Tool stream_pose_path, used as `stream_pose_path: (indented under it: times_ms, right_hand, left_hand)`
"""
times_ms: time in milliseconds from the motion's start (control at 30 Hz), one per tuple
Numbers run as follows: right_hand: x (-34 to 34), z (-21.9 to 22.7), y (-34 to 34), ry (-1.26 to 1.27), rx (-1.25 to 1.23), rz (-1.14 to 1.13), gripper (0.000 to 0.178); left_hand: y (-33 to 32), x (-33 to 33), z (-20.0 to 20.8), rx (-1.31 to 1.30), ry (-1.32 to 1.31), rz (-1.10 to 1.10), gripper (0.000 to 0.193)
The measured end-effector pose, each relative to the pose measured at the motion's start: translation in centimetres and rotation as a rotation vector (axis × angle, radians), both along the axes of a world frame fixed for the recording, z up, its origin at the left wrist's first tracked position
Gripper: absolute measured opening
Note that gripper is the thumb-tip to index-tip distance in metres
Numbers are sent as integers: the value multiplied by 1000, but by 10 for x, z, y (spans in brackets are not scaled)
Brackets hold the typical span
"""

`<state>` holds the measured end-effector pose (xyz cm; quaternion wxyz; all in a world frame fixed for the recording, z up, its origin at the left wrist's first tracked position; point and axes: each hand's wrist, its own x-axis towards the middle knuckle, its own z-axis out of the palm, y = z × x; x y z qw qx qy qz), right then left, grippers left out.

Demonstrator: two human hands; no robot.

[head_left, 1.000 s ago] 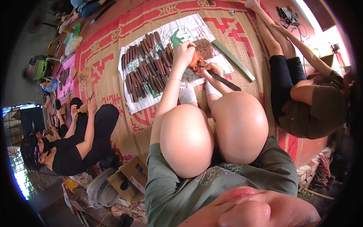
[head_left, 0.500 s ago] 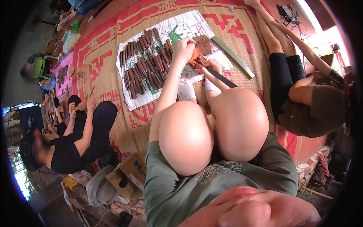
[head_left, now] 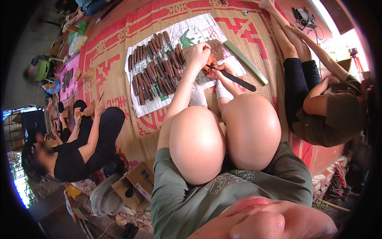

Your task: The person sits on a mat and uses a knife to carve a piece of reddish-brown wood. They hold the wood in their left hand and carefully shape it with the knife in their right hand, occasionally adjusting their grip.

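Observation:
Beyond my knees, my left hand [head_left: 197, 55] is closed on a reddish-orange carved piece of wood [head_left: 211, 60], its fingers curled over the top. My right hand [head_left: 225, 72] grips a long, flat, dark tool [head_left: 240, 81] that looks like a file; its narrow end lies against the wood and its rounded end points right, above my right knee. Part of the wood is hidden by my fingers. A brown carved block [head_left: 216, 49] lies just behind. To the left, several carving tools with brown wooden handles [head_left: 150, 71] lie in rows on a white printed sheet [head_left: 153, 106].
A greenish flat bar [head_left: 246, 63] lies right of the sheet on the woven mat [head_left: 113, 53]. A person in black [head_left: 73, 159] works wood at left; another person [head_left: 324, 103] sits at right. A fan [head_left: 109, 197] and cardboard box [head_left: 137, 185] stand lower left.
The dark tool has swung and slid to the right, so its rounded end now shows clear above my knee. My left hand is slightly lower, still on the wood.

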<state>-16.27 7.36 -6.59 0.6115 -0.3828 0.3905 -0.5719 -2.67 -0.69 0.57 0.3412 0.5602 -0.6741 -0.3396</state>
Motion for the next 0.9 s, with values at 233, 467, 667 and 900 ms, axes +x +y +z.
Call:
stream_pose_path:
  times_ms: [233, 467, 667, 900]
  right_hand:
    - [-10, 4, 2, -74, -28, -21, 10]
    - [-4, 3, -2, -15, 58, 55, 10]
    - [-8, -7, 10, -73, 6, -80, 10]
    - [-8, -9, 8, -24, 48, -106, 10]
  left_hand:
    - [-1, 5, 4, 60, -11, -7, 23]
    - [2, 4, 4, -7, -18, -4, 23]
    - [3, 3, 9, 67, -35, -7, 23]
    - [3, 1, 6, 28, 9, 6, 21]
